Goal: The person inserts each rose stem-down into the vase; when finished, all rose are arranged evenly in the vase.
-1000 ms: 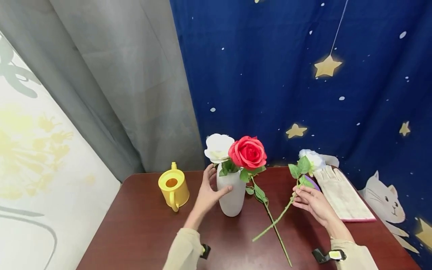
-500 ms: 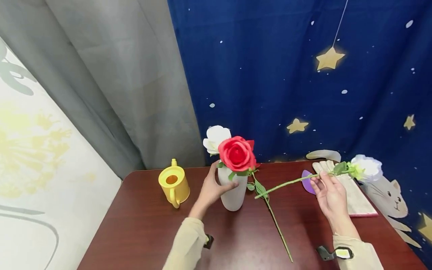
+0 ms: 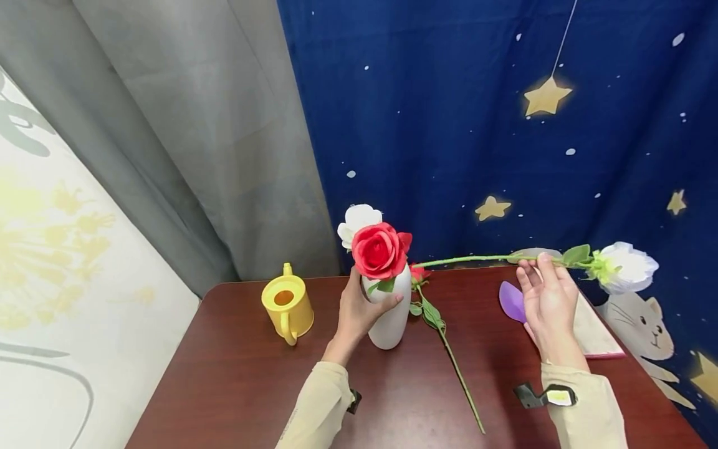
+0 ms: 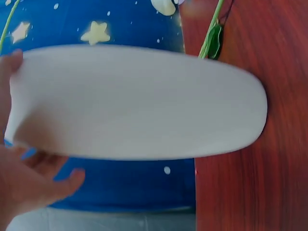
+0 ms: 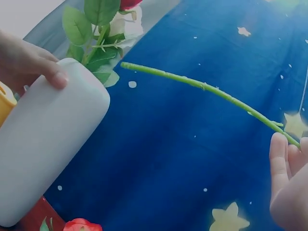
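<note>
Two roses already stand in the white vase [image 3: 387, 315] gripped by the left hand [image 3: 359, 312]; the right hand [image 3: 546, 299] pinches a white rose [image 3: 625, 267] right of the vase, another stem [image 3: 451, 362] lying unplaced beside it.

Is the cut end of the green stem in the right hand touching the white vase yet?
Apart. In the right wrist view, the stem's cut end hangs clear of the white vase, blue backdrop showing between them.

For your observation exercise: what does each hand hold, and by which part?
Left hand grips the white ceramic vase near its neck; right hand pinches the white artificial rose's green stem near the bloom.
</note>
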Demonstrator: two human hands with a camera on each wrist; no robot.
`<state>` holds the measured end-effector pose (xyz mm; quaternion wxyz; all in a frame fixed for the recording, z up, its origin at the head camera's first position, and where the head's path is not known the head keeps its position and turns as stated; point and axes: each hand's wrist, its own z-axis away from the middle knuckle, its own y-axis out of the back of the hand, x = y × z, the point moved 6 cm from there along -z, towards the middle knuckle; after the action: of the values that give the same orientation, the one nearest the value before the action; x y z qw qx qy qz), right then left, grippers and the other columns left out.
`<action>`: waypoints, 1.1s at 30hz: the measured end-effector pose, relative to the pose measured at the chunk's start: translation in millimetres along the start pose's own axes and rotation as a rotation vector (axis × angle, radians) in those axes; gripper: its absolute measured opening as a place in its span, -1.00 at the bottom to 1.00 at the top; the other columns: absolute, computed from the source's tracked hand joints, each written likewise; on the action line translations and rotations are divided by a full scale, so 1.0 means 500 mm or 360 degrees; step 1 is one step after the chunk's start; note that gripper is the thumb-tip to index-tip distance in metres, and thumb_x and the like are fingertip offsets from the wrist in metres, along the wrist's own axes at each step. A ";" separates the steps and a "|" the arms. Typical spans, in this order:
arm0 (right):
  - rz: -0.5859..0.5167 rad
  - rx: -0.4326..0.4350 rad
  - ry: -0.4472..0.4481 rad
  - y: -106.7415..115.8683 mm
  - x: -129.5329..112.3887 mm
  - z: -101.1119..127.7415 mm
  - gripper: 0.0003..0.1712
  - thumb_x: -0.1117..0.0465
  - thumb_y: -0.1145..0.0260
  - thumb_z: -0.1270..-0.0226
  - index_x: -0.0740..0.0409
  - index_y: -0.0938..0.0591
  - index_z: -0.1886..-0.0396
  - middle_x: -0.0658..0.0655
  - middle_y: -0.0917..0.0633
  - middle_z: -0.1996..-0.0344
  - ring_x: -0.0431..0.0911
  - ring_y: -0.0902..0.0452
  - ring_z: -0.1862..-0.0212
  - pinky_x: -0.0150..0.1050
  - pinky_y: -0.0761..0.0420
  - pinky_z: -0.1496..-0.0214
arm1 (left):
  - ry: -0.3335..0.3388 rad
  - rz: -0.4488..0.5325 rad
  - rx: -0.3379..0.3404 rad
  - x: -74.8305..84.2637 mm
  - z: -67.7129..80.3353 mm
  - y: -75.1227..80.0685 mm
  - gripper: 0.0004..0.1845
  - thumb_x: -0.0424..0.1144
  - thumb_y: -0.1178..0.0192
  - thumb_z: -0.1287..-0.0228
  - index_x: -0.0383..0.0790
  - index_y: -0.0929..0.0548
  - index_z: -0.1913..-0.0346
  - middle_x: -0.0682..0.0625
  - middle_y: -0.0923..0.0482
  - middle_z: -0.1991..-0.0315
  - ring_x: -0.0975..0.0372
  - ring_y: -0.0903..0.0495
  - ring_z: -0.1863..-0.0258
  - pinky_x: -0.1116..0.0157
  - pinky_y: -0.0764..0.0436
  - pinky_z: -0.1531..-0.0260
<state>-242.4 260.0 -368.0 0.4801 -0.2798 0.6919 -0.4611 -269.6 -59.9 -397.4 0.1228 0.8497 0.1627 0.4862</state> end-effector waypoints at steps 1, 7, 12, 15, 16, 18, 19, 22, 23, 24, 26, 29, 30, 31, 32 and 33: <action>0.0007 0.0018 0.0027 -0.008 0.001 -0.003 -0.96 0.44 -0.18 -0.27 0.40 -0.50 0.34 0.27 -0.57 0.49 0.03 -0.60 0.41 -0.26 -0.62 0.36 | 0.0036 -0.0031 -0.0019 -0.004 -0.002 0.003 -0.08 0.06 -0.48 0.18 -0.02 -0.24 -0.28 0.12 -0.43 -0.12 0.26 -0.47 -0.01 0.17 -0.54 0.11; 0.0202 0.0030 0.0125 -0.050 0.021 -0.013 -0.94 0.44 -0.22 -0.23 0.36 -0.49 0.36 0.25 -0.61 0.53 0.01 -0.64 0.45 -0.27 -0.62 0.42 | 0.0028 -0.0039 -0.0251 -0.024 -0.013 0.005 -0.12 0.07 -0.46 0.15 -0.04 -0.26 -0.26 0.08 -0.47 -0.09 0.23 -0.50 0.01 0.18 -0.55 0.12; 0.0356 -0.0014 0.0207 -0.075 0.026 -0.010 -0.95 0.46 -0.23 -0.22 0.35 -0.50 0.34 0.23 -0.61 0.52 -0.02 -0.64 0.47 -0.29 -0.62 0.44 | 0.0004 -0.0014 -0.0322 -0.035 -0.007 0.001 -0.17 0.03 -0.46 0.13 -0.09 -0.32 -0.23 0.06 -0.50 -0.05 0.25 -0.51 0.04 0.23 -0.54 0.12; 0.0425 -0.0071 0.0245 -0.091 0.026 -0.009 -0.95 0.46 -0.22 -0.23 0.36 -0.51 0.32 0.22 -0.61 0.51 -0.03 -0.64 0.47 -0.30 -0.62 0.45 | 0.0012 -0.0015 -0.0319 -0.038 -0.005 0.001 -0.17 0.02 -0.47 0.14 -0.09 -0.33 -0.22 0.07 -0.51 -0.04 0.27 -0.51 0.05 0.25 -0.54 0.13; 0.0454 -0.0099 0.0266 -0.098 0.026 -0.009 -0.95 0.47 -0.21 -0.23 0.36 -0.51 0.31 0.22 -0.62 0.50 -0.03 -0.63 0.47 -0.30 -0.61 0.45 | 0.0002 -0.0009 -0.0316 -0.037 -0.006 0.002 -0.17 0.01 -0.47 0.14 -0.09 -0.32 -0.23 0.07 -0.50 -0.04 0.26 -0.51 0.05 0.24 -0.54 0.12; 0.0513 -0.0149 0.0312 -0.110 0.026 -0.010 -0.96 0.49 -0.20 -0.23 0.36 -0.52 0.32 0.21 -0.62 0.48 -0.02 -0.63 0.48 -0.30 -0.61 0.46 | -0.0022 0.0003 -0.0312 -0.033 -0.010 0.002 -0.17 0.01 -0.47 0.13 -0.09 -0.31 -0.23 0.07 -0.50 -0.05 0.26 -0.51 0.04 0.24 -0.54 0.12; 0.0539 -0.0167 0.0329 -0.114 0.026 -0.009 -0.96 0.49 -0.20 -0.23 0.36 -0.53 0.33 0.21 -0.63 0.48 -0.02 -0.63 0.48 -0.31 -0.61 0.47 | -0.0030 0.0010 -0.0313 -0.031 -0.010 0.001 -0.16 0.00 -0.47 0.13 -0.08 -0.31 -0.24 0.07 -0.50 -0.05 0.26 -0.51 0.04 0.24 -0.54 0.12; 0.0624 -0.0185 0.0357 -0.123 0.031 -0.008 -0.95 0.50 -0.20 -0.22 0.35 -0.53 0.34 0.19 -0.64 0.46 -0.03 -0.63 0.50 -0.31 -0.61 0.49 | -0.0044 0.0022 -0.0319 -0.028 -0.011 -0.001 -0.15 -0.01 -0.48 0.13 -0.07 -0.29 -0.25 0.08 -0.49 -0.06 0.27 -0.50 0.03 0.25 -0.54 0.12; 0.0655 -0.0189 0.0358 -0.125 0.033 -0.008 -0.96 0.49 -0.21 -0.22 0.35 -0.53 0.35 0.19 -0.64 0.45 -0.04 -0.63 0.50 -0.31 -0.61 0.49 | -0.0041 0.0022 -0.0317 -0.027 -0.010 -0.001 -0.15 0.00 -0.48 0.13 -0.06 -0.29 -0.25 0.09 -0.49 -0.05 0.28 -0.50 0.04 0.25 -0.54 0.12; 0.0690 -0.0193 0.0356 -0.128 0.037 -0.008 -0.96 0.48 -0.22 -0.22 0.34 -0.53 0.34 0.19 -0.64 0.45 -0.04 -0.63 0.50 -0.31 -0.61 0.48 | -0.0036 0.0022 -0.0311 -0.027 -0.010 0.000 -0.15 0.00 -0.48 0.14 -0.06 -0.30 -0.25 0.09 -0.49 -0.05 0.28 -0.50 0.04 0.25 -0.54 0.12; 0.0780 -0.0207 0.0363 -0.133 0.045 -0.009 -0.96 0.45 -0.24 -0.22 0.33 -0.54 0.33 0.17 -0.64 0.45 -0.06 -0.63 0.49 -0.31 -0.61 0.48 | -0.0017 0.0032 -0.0306 -0.029 -0.008 0.002 -0.15 -0.01 -0.48 0.14 -0.06 -0.30 -0.25 0.09 -0.49 -0.06 0.27 -0.50 0.03 0.24 -0.53 0.11; 0.0883 -0.0251 0.0361 -0.140 0.060 -0.009 -0.95 0.41 -0.26 -0.22 0.32 -0.55 0.33 0.16 -0.64 0.45 -0.06 -0.63 0.48 -0.31 -0.61 0.47 | 0.0013 0.0045 -0.0299 -0.030 -0.005 0.005 -0.15 -0.01 -0.48 0.13 -0.06 -0.29 -0.25 0.08 -0.47 -0.08 0.26 -0.49 0.01 0.23 -0.53 0.10; 0.0905 -0.0263 0.0363 -0.142 0.065 -0.009 -0.95 0.41 -0.26 -0.22 0.33 -0.55 0.33 0.16 -0.64 0.46 -0.06 -0.63 0.48 -0.31 -0.61 0.48 | 0.0021 0.0053 -0.0300 -0.030 -0.004 0.005 -0.15 -0.02 -0.48 0.13 -0.06 -0.28 -0.26 0.08 -0.47 -0.08 0.25 -0.49 0.01 0.23 -0.53 0.10; 0.0923 -0.0274 0.0369 -0.144 0.069 -0.007 -0.95 0.41 -0.26 -0.22 0.33 -0.56 0.33 0.17 -0.64 0.46 -0.05 -0.63 0.49 -0.31 -0.61 0.48 | 0.0026 0.0061 -0.0302 -0.030 -0.004 0.005 -0.15 -0.02 -0.48 0.13 -0.06 -0.28 -0.26 0.08 -0.47 -0.09 0.25 -0.49 0.00 0.22 -0.53 0.10; 0.0940 -0.0283 0.0374 -0.145 0.074 -0.006 -0.95 0.41 -0.26 -0.22 0.33 -0.56 0.33 0.17 -0.65 0.47 -0.05 -0.63 0.49 -0.31 -0.61 0.49 | 0.0028 0.0061 -0.0302 -0.030 -0.004 0.005 -0.14 -0.03 -0.48 0.12 -0.06 -0.27 -0.26 0.08 -0.47 -0.09 0.25 -0.49 0.00 0.22 -0.53 0.09; 0.0961 -0.0294 0.0378 -0.146 0.078 -0.004 -0.95 0.41 -0.27 -0.22 0.32 -0.56 0.33 0.17 -0.64 0.48 -0.05 -0.63 0.49 -0.31 -0.61 0.49 | 0.0029 0.0062 -0.0303 -0.029 -0.003 0.005 -0.14 -0.03 -0.48 0.12 -0.06 -0.27 -0.27 0.08 -0.47 -0.09 0.24 -0.49 0.00 0.22 -0.53 0.09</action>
<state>-263.0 197.8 -317.4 0.4838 -0.0488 0.8334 -0.2628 -277.5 -67.8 -407.0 0.1920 0.8328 0.1004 0.5095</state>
